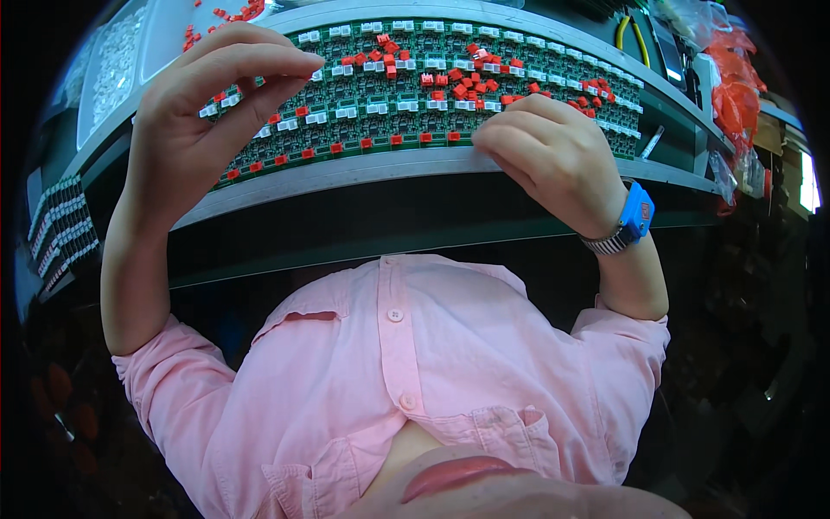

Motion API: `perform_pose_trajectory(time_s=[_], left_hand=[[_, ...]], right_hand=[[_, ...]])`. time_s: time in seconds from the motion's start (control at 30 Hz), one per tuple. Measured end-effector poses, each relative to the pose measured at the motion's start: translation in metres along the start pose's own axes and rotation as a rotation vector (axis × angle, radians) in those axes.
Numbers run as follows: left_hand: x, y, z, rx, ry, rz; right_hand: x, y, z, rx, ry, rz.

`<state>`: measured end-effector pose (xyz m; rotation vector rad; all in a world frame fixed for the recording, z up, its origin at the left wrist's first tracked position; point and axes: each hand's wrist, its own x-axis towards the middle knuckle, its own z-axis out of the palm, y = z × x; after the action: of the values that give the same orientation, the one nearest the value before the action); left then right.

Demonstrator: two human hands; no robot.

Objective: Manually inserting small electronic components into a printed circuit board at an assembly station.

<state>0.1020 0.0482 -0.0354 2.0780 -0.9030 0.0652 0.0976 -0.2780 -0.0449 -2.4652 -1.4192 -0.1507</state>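
Working with bare hands at a bench, a person in a pink shirt [393,316] leans over rows of green boards [415,121]. The left hand [177,117] is raised above their left side, thumb and forefinger meeting at the tips; whether a part sits between them cannot be told. The right hand [553,143], a blue strap [638,212] at its wrist, curls at the boards' near edge, fingertips turned down and out of sight, so its hold cannot be told either.

The step in hand appears to be setting red blocks [396,139] along that edge: a spaced line ends just left of the right hand. The next move would seem to call for a fine pinch and a square seating.

Loose red blocks [462,89] lie scattered over the boards, among rows of white sockets [377,108]. A metal rail [346,171] borders the near side. At far left, white parts [117,69] are heaped above a stack of boards [65,229]; at upper right are a yellow-handled tool [641,43] and a red bag [735,82]. The room's edges fall into darkness.
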Motion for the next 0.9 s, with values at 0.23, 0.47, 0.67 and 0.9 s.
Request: perform_pose_trajectory(time_s=[0.23, 0.47, 0.67, 0.9], left_hand=[[0.001, -0.007, 0.012, 0.077, 0.084, 0.022], [0.011, -0.008, 0.012, 0.284, 0.075, -0.002], [0.022, 0.001, 0.007, 0.300, -0.045, -0.103], [0.019, -0.018, 0.023, 0.304, 0.011, -0.060]], right_hand=[[0.045, 0.004, 0.005, -0.096, 0.125, -0.061], [0.095, 0.016, 0.043, -0.196, 0.370, -0.253], [0.102, 0.003, 0.033, 0.197, 0.299, 0.100], [0.076, 0.008, 0.020, 0.616, 0.187, 0.393]])
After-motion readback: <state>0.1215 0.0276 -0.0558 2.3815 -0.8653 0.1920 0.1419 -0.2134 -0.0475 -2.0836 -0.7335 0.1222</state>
